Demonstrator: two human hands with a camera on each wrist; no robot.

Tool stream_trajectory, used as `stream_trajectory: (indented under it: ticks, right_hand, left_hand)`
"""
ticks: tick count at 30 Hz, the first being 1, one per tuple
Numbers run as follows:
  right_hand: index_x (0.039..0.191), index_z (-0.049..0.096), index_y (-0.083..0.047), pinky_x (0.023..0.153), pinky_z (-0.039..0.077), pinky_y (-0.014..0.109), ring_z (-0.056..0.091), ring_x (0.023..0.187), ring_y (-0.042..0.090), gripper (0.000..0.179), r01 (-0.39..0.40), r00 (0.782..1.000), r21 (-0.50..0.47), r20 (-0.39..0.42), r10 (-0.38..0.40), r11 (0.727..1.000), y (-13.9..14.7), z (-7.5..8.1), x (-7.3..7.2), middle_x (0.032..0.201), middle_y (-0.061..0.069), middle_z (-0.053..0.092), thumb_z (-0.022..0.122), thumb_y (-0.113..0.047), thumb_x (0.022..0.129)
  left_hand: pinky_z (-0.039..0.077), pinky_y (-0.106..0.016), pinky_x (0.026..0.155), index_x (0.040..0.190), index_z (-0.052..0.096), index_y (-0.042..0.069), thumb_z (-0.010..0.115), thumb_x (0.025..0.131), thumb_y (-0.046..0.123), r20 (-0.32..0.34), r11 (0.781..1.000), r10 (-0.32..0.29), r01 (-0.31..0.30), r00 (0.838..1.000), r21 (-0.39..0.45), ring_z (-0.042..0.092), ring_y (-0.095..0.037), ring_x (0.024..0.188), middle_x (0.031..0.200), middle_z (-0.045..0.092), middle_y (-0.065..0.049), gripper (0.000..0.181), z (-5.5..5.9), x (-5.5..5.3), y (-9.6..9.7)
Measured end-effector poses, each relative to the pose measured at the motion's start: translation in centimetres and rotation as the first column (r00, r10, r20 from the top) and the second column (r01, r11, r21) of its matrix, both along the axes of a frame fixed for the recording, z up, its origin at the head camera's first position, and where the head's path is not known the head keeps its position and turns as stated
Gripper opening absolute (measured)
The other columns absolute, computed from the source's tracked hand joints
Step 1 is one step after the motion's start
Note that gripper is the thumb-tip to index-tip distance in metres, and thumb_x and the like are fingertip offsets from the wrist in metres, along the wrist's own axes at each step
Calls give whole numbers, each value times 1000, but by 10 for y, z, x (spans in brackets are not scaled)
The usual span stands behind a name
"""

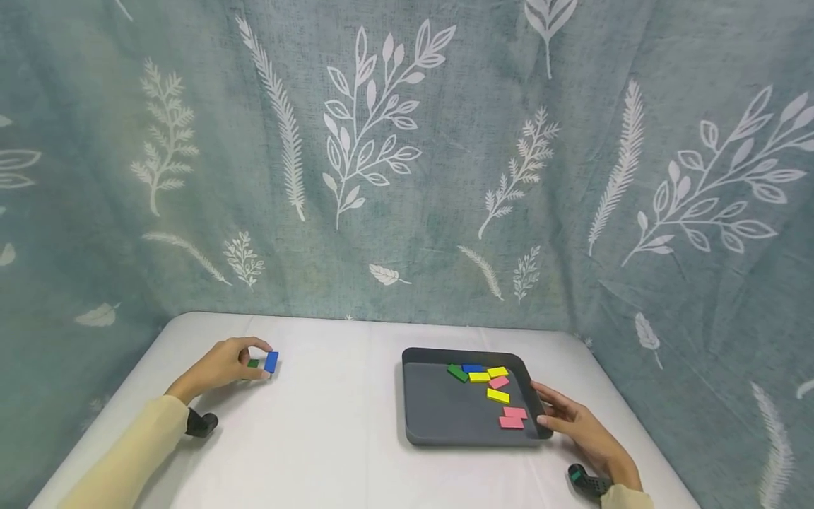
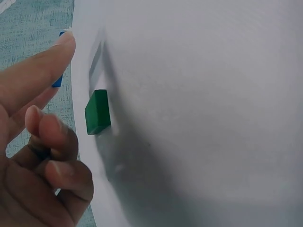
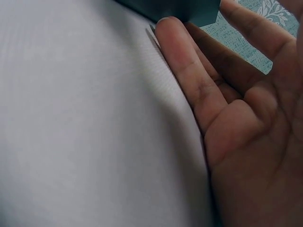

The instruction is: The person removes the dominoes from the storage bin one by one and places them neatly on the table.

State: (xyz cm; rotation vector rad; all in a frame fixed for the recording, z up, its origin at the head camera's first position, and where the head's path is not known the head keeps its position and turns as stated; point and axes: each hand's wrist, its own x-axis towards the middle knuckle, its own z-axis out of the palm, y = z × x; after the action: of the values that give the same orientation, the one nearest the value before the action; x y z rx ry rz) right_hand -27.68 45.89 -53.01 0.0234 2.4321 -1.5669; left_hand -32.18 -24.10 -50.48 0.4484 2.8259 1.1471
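Grey-green fabric printed with white leaves and sprigs hangs behind a white-covered surface with rounded far corners. On it sits a shallow dark grey rectangular tray with rounded corners. Inside, toward its far and right sides, lie eight small flat rectangular blocks: a green one, a blue one partly covered by its neighbours, three yellow ones and three pink ones.

Well apart from the tray, the left hand pinches another blue rectangular block between thumb and forefinger, the other fingers loosely curled. Whether that block touches the surface, I cannot tell. Just beside it a green rectangular block stands on the surface, half hidden by the hand from the head view. The left wrist view shows mere slivers of the pinched block behind a finger.

The right hand holds the tray's right wall, thumb at the rim; its other fingertips are hard to make out. The right wrist view catches only a cut-off corner of the tray. Both pale yellow sleeves run out of frame.
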Motion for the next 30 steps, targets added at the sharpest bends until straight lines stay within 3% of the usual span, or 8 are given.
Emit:
stream_trajectory:
  ticks: [15,30]
  right_hand:
    - [160,40,-24,115,24,67,43,141,37,77,-15,1000,-6,-27,15,1000,8,-5,-2,165,12,33,78,-33,93]
    - [160,41,-23,114,25,67,44,140,38,77,-14,999,-2,-31,14,1000,7,-4,-1,164,14,34,78,-30,93]
  left_hand:
    - [33,-28,55,125,70,6,90,81,25,40,999,25,-23,999,-39,38,-15,63,71,46,-1,52,-10,3,-2]
    - [35,-31,57,129,68,7,88,83,25,91,998,17,-12,996,-56,41,-18,63,73,49,-4,53,-9,2,-2]
